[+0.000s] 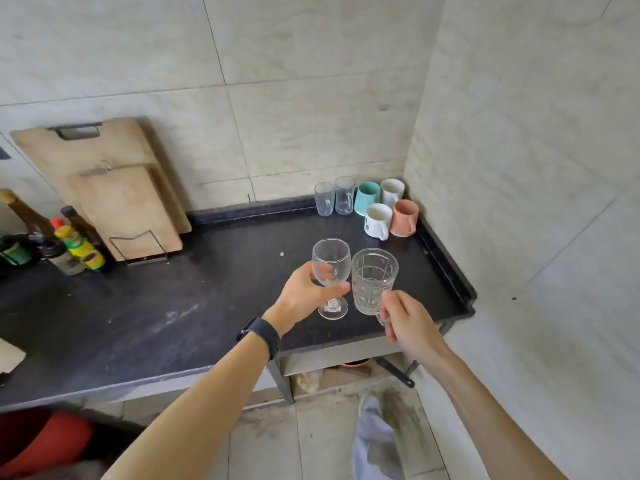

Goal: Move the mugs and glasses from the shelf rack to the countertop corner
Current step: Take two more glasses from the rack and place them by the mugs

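My left hand [304,296] grips a clear wine glass [330,263] by its bowl, upright above the dark countertop [156,306]. Beside it, my right hand [407,318] holds a patterned glass mug [372,280] by its handle, also upright. The two touch or nearly touch. In the far right corner stand two clear glass mugs [334,199], a teal mug [367,197], a white mug [391,192], a white printed mug [377,221] and a pink mug [403,218]. The shelf rack is out of view.
Two wooden cutting boards [114,188] lean on the back wall at left, in a wire stand. Bottles and sauce jars [74,247] cluster at the far left. Tiled walls close the corner. A raised lip [446,265] runs along the counter's right edge.
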### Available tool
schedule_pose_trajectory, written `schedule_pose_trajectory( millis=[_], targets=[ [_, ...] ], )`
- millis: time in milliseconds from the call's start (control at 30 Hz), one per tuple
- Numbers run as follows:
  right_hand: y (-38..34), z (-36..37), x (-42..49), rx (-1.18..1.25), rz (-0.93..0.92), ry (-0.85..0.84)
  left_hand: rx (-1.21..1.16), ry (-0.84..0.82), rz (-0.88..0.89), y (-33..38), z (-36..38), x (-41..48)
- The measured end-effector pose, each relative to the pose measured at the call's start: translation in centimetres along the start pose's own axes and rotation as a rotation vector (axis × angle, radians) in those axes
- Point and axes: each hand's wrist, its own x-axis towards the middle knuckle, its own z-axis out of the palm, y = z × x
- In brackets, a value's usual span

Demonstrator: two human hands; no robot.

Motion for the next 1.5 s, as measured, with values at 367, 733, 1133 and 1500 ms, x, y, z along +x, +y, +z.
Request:
schedule_pose_trajectory(
  millis=[367, 733, 1133, 1500],
  targets=[
    [4.7, 1.8, 20.5, -0.035, 0.179, -0.193, 0.010, 0.167, -0.323, -4.0, 1.1, 17.6],
    [8.9, 4.1, 33.7, -0.041, 0.357, -0.175, -0.046, 0.213, -0.425, -8.8, 2.1, 31.1],
    [9.9, 5.1, 43.4, 0.086, 0.354, -0.146, -0.007, 0.243, -0.354, -10.6, 2.9, 40.7],
    [9.6, 5.2, 45.5, 0.236, 0.429, -0.107, 0.024, 0.219, -0.342, -10.9, 3.0, 42.2]
  ],
)
